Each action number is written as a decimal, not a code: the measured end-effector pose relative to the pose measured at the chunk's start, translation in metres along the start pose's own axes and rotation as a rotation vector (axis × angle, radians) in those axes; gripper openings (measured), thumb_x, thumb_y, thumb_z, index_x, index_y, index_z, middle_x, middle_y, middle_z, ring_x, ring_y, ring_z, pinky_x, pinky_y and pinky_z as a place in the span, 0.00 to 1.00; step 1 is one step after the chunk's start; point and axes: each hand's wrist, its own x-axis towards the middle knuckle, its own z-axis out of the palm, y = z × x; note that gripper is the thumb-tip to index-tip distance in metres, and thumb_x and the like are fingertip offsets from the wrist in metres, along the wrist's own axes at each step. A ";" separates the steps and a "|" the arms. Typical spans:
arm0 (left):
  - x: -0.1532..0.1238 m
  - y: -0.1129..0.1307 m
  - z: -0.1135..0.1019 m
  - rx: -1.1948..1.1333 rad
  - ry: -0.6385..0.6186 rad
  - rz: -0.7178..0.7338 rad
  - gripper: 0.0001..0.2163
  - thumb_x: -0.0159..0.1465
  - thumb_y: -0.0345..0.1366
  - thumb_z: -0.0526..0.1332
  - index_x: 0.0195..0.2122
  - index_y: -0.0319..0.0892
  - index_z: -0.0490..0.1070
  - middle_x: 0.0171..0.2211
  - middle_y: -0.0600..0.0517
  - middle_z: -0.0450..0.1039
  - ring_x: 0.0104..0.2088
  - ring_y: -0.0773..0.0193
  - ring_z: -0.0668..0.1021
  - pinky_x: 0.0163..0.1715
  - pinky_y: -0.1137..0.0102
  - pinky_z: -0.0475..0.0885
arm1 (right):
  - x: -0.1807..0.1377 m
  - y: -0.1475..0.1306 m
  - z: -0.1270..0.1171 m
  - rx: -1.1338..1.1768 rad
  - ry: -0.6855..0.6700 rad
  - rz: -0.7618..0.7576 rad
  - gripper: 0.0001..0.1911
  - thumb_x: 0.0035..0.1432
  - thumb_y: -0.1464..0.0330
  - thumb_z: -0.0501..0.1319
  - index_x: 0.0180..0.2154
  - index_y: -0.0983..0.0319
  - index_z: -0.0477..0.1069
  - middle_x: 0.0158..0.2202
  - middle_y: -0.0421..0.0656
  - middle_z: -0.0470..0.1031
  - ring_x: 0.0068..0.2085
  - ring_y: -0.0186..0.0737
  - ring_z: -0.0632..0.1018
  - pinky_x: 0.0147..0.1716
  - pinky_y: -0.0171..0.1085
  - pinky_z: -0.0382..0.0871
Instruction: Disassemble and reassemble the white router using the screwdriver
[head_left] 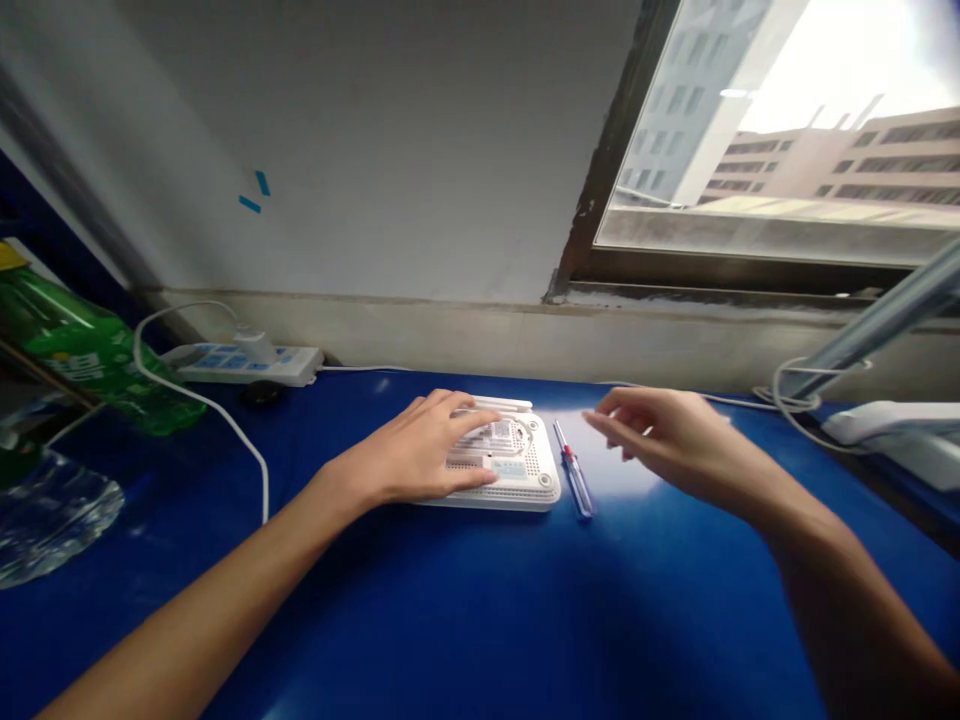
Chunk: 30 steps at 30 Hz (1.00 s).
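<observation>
Left hand [409, 450] palm down over the white router [536, 485], fingers [472, 420] spread flat across its top and thumb along the near side, more of a light rest than a real grip as far as one camera shows. Right hand [660, 440] up off the worktop [465, 620] to the right of the router, fingers [611, 420] loosely curled and open, holding nothing.

Router lying flat on the blue worktop, probably underside up: rows of vent slots, sticker labels, small round feet, and a pale antenna folded along the far edge. Slim screwdriver [574, 470] with a red band and clear blue handle just right of the router, almost touching it, shaft pointing toward the wall.

Further left of the router, a white power strip [244, 365] with a plug in it and a white cable [195, 385] looping down onto the worktop. Past that, a green plastic bottle [82, 350] on its side and some crumpled clear plastic [52, 510]. Well right of the router, a metal arm [877, 320] over a white fixture [892, 425] and a coiled cable [795, 395]. Behind the router, a pale wall [375, 150] with two bits of blue tape [253, 192] and a window [772, 130] looking out on buildings.
</observation>
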 end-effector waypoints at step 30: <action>0.022 0.002 -0.003 -0.092 -0.126 0.074 0.55 0.48 0.56 0.77 0.73 0.62 0.46 0.63 0.46 0.67 0.60 0.42 0.70 0.57 0.53 0.65 | 0.012 0.009 0.016 0.447 -0.330 -0.024 0.13 0.57 0.61 0.66 0.41 0.62 0.80 0.19 0.36 0.70 0.22 0.34 0.72 0.22 0.32 0.64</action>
